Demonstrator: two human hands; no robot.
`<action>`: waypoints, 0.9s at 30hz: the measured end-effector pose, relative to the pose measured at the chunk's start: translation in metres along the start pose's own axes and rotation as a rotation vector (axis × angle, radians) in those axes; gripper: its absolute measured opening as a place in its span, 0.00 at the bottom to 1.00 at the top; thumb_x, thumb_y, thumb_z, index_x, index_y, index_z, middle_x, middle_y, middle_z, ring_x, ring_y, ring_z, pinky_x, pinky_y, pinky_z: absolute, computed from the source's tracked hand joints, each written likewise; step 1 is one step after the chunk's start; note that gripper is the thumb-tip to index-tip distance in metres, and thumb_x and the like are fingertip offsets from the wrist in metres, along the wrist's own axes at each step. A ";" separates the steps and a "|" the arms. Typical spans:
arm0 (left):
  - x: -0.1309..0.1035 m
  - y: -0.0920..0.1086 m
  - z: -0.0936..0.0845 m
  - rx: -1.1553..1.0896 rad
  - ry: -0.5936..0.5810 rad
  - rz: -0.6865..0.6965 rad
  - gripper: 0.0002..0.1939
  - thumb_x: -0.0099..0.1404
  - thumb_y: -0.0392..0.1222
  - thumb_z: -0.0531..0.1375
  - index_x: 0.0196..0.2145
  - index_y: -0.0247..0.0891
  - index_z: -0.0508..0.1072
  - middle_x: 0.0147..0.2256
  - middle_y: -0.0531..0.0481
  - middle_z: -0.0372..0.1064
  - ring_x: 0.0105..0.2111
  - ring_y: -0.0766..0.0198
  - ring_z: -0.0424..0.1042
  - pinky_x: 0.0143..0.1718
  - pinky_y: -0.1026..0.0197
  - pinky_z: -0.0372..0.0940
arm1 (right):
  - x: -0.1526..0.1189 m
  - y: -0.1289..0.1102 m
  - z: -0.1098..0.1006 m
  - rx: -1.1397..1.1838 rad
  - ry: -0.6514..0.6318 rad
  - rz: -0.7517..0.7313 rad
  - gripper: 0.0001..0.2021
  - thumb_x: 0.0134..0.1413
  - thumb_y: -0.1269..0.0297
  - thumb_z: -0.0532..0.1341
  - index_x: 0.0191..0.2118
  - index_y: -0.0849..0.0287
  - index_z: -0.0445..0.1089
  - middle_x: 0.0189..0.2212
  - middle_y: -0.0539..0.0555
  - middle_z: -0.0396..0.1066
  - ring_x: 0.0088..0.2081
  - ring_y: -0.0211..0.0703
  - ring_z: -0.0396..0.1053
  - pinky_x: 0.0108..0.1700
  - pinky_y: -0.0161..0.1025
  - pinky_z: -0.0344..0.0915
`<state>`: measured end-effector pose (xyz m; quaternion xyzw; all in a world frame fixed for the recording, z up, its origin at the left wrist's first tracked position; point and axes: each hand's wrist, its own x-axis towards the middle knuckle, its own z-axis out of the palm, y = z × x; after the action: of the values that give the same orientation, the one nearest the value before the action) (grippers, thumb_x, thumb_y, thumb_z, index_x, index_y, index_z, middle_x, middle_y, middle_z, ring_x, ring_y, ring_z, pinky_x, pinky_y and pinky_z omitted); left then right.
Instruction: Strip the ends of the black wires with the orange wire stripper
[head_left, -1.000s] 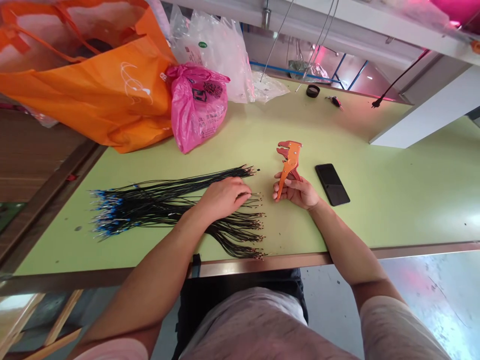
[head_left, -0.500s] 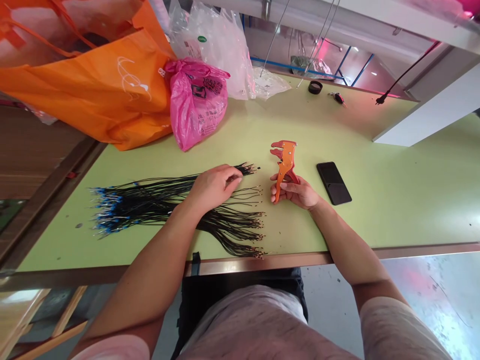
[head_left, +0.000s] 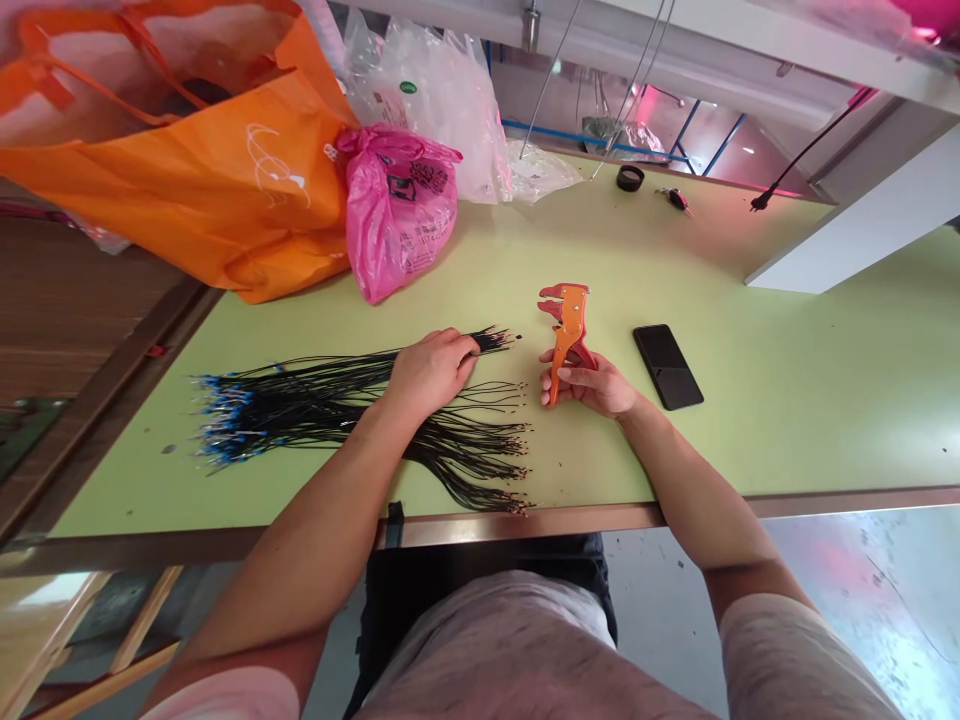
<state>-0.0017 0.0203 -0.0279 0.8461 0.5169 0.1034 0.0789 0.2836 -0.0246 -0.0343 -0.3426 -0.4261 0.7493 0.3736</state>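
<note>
Left hand (head_left: 433, 370) covers part of the upper wires, so whatever sits under the palm is hidden; its fingertips curl down out of sight, and whether they pinch a wire or only rest on the bunch, cannot tell; black wires (head_left: 322, 400) overlap mid-bundle, single strands hard to separate there; blue ends (head_left: 225, 420) at the far left are a blurry tangle, exact shape unclear; coppery tips at the right end too small to make out; orange bag (head_left: 217, 190) cut off by the left and top edges, its contents mostly dark; pink bag (head_left: 401, 225) tied shut, contents hidden, print only partly legible; clear plastic bags (head_left: 450, 120) partly behind it.

Left forearm reaches in diagonally from lower left, palm down, fingers bent and close together near the wires' right end; right hand (head_left: 600, 388) is turned palm up-ish, fingers and thumb wrapped around the handles of the orange hand tool (head_left: 568, 325); tool upright in view, head away from the body, jaws parted and pointing left, nothing seen between them; whether it touches the counter (head_left: 712, 290), cannot tell.

Wires lie spread on the counter, left of the tool; black phone (head_left: 668, 367) lies just right of the right hand; black ring (head_left: 630, 178) and keys (head_left: 679, 201) near the back edge.
</note>
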 end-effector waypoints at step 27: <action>-0.004 -0.002 -0.006 -0.207 0.070 -0.042 0.13 0.74 0.45 0.51 0.49 0.40 0.72 0.38 0.43 0.79 0.37 0.52 0.78 0.40 0.54 0.69 | -0.001 0.000 0.001 -0.036 -0.006 0.004 0.22 0.55 0.58 0.73 0.51 0.60 0.70 0.36 0.55 0.78 0.36 0.47 0.81 0.40 0.43 0.78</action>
<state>-0.0066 0.0175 -0.0225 0.8182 0.5235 0.1841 0.1501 0.2832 -0.0259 -0.0333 -0.3477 -0.4399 0.7434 0.3645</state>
